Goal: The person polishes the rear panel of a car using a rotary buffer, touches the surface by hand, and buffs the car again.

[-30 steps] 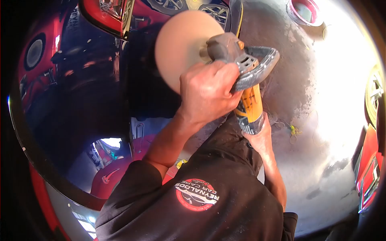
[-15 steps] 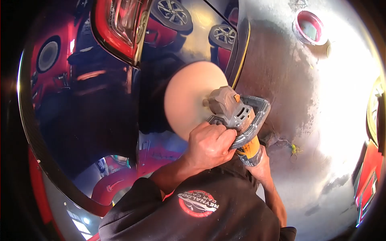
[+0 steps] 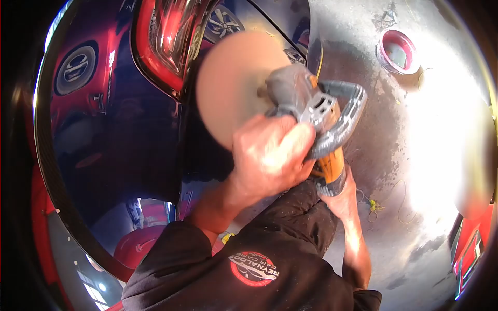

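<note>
A yellow and grey power polisher (image 3: 295, 93) with a round, pale orange pad (image 3: 231, 85) lies against the dark, glossy car panel (image 3: 135, 140), just below the red tail light (image 3: 163, 46). My left hand (image 3: 270, 150) is closed round the polisher's black loop handle near its head, and the knuckles are blurred. Farther back, my right hand (image 3: 340, 194) is wrapped round the rear of the yellow body. The pad's surface looks smeared, and its contact side is hidden.
On the concrete floor (image 3: 363, 124) at the upper right stands a pink-rimmed bucket (image 3: 398, 52). A yellow-green tangle (image 3: 374, 206) and thin cord lie on the floor. A red object (image 3: 474, 238) is at the right edge.
Over the last half second the polisher and both hands have moved up in view, with the pad nearer the tail light. The tail light and bucket have shifted in view too.
</note>
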A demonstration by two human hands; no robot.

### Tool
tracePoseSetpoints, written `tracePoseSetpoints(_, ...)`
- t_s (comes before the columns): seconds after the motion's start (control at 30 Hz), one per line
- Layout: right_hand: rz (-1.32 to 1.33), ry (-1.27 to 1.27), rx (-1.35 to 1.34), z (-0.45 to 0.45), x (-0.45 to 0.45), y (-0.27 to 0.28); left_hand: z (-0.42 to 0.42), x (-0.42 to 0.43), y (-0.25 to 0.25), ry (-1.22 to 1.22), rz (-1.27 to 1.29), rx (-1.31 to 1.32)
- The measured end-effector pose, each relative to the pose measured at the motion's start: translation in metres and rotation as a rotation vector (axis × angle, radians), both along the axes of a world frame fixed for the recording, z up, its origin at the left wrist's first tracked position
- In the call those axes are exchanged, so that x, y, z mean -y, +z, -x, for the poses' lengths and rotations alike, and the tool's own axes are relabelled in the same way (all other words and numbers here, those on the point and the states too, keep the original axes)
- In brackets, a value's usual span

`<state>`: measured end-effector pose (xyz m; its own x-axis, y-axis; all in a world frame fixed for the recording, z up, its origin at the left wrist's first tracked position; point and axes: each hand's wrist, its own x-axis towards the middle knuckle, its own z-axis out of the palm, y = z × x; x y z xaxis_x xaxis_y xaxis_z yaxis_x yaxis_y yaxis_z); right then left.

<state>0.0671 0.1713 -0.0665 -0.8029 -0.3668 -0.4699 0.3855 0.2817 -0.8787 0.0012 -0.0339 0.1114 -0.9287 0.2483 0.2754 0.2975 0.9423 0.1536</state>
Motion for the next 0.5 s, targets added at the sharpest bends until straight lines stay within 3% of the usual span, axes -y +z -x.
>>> tracePoseSetpoints(0.27,0.008,0.048,0.136,-0.051,-0.018,-0.015,-0.026,-0.014,-0.033,0.021,-0.111,0.104)
tracePoseSetpoints(0.5,0.038,0.004,0.003,0.043,-0.001,0.000,0.060,-0.004,-0.019,0.031,-0.031,-0.145)
